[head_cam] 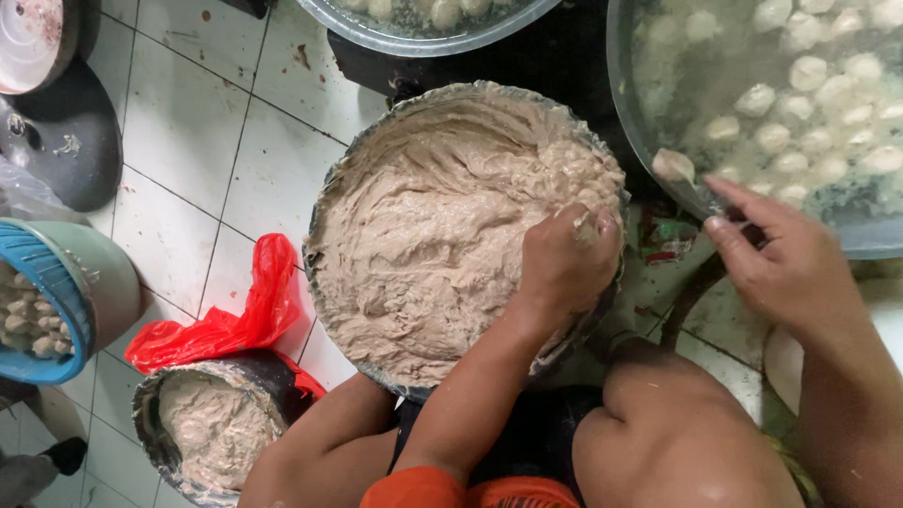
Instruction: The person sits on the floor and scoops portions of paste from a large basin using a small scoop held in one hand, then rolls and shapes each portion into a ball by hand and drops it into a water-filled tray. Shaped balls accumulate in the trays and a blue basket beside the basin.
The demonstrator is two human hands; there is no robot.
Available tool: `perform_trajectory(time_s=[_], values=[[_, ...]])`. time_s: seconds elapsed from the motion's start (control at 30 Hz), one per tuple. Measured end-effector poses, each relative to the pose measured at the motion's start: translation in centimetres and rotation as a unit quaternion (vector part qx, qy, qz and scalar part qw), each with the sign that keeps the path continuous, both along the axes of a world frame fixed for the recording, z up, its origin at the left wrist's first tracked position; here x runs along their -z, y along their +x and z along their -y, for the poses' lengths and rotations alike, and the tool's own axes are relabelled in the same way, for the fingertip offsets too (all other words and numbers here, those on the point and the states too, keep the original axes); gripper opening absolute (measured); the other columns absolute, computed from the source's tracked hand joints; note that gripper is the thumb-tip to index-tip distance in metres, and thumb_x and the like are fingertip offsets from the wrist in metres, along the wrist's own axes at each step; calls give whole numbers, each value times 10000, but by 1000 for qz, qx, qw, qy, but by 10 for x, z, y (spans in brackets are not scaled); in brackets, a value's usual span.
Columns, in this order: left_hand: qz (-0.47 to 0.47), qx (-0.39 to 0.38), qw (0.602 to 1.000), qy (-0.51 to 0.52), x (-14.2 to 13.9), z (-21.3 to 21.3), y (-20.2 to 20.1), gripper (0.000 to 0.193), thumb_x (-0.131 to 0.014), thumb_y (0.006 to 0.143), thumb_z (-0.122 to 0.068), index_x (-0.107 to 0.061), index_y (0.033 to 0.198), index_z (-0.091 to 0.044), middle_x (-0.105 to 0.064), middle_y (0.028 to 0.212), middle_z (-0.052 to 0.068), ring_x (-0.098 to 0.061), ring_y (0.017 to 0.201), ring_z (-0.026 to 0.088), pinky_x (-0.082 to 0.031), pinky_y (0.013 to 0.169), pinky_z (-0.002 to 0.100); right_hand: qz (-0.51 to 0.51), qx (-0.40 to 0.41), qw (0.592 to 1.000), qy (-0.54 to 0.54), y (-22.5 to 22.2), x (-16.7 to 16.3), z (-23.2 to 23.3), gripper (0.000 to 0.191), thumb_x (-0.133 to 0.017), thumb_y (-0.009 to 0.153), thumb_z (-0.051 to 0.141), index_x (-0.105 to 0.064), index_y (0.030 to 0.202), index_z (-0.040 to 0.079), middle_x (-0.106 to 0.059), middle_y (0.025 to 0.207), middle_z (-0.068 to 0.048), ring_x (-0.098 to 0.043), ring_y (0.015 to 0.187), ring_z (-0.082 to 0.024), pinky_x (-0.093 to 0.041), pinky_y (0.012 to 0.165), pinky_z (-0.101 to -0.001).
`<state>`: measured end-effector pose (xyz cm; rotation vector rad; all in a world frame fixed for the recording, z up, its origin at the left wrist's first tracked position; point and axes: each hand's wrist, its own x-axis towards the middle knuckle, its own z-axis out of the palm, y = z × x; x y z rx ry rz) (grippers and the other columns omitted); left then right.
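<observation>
A wide metal bowl (324, 235) on the tiled floor holds a thick beige paste (423, 235). At the bowl's right rim my left hand (564, 263) is closed in a fist around a lump of that paste. My right hand (790, 268) is off to the right and grips a spoon (701, 198) carrying a ball of paste (673, 166). The spoon sits at the edge of a large pot (621, 85) of cloudy water, where several pale balls (809, 103) float. My bare knees are at the bottom.
A smaller bowl of the same paste (212, 428) stands at the lower left beside a red plastic bag (235, 320). A blue-rimmed bucket (56, 301) of pale balls sits at the left edge. A dark round lid (66, 132) lies on the white tiles, and another bowl (423, 28) is at the top.
</observation>
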<state>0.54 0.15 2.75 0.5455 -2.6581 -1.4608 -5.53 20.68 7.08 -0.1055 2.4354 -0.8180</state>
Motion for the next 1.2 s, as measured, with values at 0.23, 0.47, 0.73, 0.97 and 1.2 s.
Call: perform_trajectory(time_s=[0.23, 0.47, 0.73, 0.97, 1.2], values=[[-33, -30, 999, 24, 7, -1, 6, 161, -726, 887, -204, -656, 895, -59, -691, 765, 195, -712, 729, 384, -573, 652, 444, 161, 37, 976, -142, 26, 5, 10, 494, -543, 993, 133, -568, 1486, 140, -726, 893, -35, -554, 631, -109, -476, 555, -277], [39, 18, 996, -73, 16, 4, 24, 202, -752, 793, -288, -698, 853, -103, -706, 759, 155, -689, 732, 390, -547, 673, 497, 347, 107, 883, -298, 42, 28, 6, 487, -508, 992, 135, -564, 1468, 47, -709, 880, -62, -493, 562, -116, -429, 498, -276], [108, -320, 917, -212, 25, 133, 79, 250, -632, 964, -368, -662, 912, -126, -667, 935, 124, -592, 865, 268, -459, 801, 405, -66, 50, 987, -138, -5, 71, -7, 539, -616, 1116, 128, -517, 1636, 27, -632, 1010, -132, -538, 735, -146, -456, 622, -294], [-18, -516, 849, -116, 13, 197, 42, 571, -685, 971, -403, -531, 1347, -1, -599, 1279, 196, -601, 1164, 332, -467, 1017, 481, -130, 78, 985, -84, -20, 68, -11, 516, -633, 1134, 93, -530, 1636, 37, -648, 1005, -153, -589, 750, -190, -492, 619, -327], [37, -503, 863, 35, 9, 161, -29, 805, -695, 888, -404, -307, 1464, 2, -664, 1027, 153, -670, 725, 202, -578, 566, 309, -160, 64, 975, -139, -16, 76, -30, 422, -670, 1143, 66, -497, 1519, -17, -685, 1101, -159, -654, 882, -190, -537, 786, -317]])
